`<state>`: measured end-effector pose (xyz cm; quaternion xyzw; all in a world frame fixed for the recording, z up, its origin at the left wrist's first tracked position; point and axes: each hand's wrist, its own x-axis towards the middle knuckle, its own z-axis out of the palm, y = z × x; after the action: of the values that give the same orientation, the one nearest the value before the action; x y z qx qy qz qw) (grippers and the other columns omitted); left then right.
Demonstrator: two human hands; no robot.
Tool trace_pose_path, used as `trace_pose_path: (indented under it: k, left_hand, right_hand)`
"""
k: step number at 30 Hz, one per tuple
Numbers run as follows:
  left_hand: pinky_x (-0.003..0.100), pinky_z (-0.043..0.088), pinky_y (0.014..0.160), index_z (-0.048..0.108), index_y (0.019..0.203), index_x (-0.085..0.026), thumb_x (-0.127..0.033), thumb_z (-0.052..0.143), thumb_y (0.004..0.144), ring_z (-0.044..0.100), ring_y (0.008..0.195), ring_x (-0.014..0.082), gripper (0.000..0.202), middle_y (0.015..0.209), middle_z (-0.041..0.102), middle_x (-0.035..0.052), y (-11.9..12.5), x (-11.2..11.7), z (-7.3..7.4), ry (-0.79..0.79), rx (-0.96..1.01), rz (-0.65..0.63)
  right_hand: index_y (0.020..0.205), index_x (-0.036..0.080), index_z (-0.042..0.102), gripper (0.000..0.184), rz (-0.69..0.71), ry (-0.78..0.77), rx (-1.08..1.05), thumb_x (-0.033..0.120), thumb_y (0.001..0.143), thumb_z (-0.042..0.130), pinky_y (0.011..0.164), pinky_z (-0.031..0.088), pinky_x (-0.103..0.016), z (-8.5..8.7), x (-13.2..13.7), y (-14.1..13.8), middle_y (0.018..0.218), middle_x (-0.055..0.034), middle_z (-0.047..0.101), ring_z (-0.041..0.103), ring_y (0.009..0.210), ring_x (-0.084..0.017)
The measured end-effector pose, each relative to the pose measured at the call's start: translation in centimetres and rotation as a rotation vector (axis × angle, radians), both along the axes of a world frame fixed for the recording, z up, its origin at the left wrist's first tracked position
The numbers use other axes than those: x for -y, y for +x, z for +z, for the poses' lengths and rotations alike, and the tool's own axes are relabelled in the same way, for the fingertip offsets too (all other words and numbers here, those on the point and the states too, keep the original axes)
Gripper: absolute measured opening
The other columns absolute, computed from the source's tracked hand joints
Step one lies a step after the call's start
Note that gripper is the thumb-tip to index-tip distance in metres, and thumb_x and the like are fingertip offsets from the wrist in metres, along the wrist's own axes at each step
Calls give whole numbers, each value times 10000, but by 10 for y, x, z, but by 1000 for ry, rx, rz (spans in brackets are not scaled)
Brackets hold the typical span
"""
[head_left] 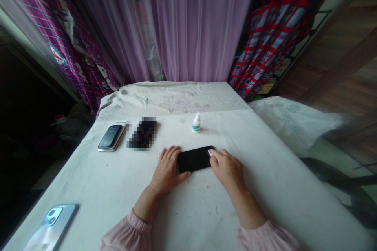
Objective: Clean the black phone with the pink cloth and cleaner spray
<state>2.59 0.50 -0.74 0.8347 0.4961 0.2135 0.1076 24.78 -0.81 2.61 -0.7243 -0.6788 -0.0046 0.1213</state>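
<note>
A black smartphone lies flat on the white-covered table, its dark screen facing up. Fingers beyond its left end and thumb along the near edge, my left hand grips it there. My right hand is closed over the phone's right end, pinching a small pale pink piece against the corner of the screen. What that piece is made of is too small to tell. Beyond the phone a small white bottle with a blue label stands upright, touched by neither hand.
Stacked phones lie at the table's left side, beside a pixelated dark object. A silvery-blue phone rests face down at the near left corner. Purple curtains hang behind the table. White fabric spreads off its right edge.
</note>
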Motion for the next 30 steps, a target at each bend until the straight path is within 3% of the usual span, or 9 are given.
trace_pose_path:
  k: [8,17,20,26,30]
  left_hand:
    - [587,266,1109,460,1324,-174,-527,675,769,411,1336,354,693,1388,513,173,-1,0,-5,29,-2,14]
    - [588,256,1115,441,1346,-169,-508,666,781,395,1345,357,697,1411,494,167,-1,-1,-1,7,-25,-10]
    - [588,266,1110,454,1331,-168,-517,680,766,408,1337,358,701,1400,506,169,-1,-1,0,3,-17,-4]
    - [588,280,1105,472,1290,-148,-527,701,747,422,1326,362,700,1376,524,183,0,0,-2,20,-12,23]
    - [589,288,1101,487,1265,-164,-549,708,726,431,1318,365,699,1369,527,182,0,0,-5,40,6,38]
  right_hand:
    - [1092,275,705,306,243,25,-77,210,914,464,639,341,-252,1,12,-34,851,-27,670,614,736,-136]
    - [1094,281,715,301,-28,-8,-22,245,904,484,579,312,-273,-2,-2,7,892,-31,695,606,668,-142]
    - [1088,267,713,298,3,4,-4,248,913,472,573,302,-276,-1,1,-1,879,-36,689,593,647,-136]
    - [1090,272,707,303,200,36,-44,218,918,463,615,323,-262,1,11,-28,836,-27,663,600,702,-130]
    - [1089,291,712,299,113,7,-52,235,910,479,595,319,-265,0,6,-15,863,-24,678,596,676,-127]
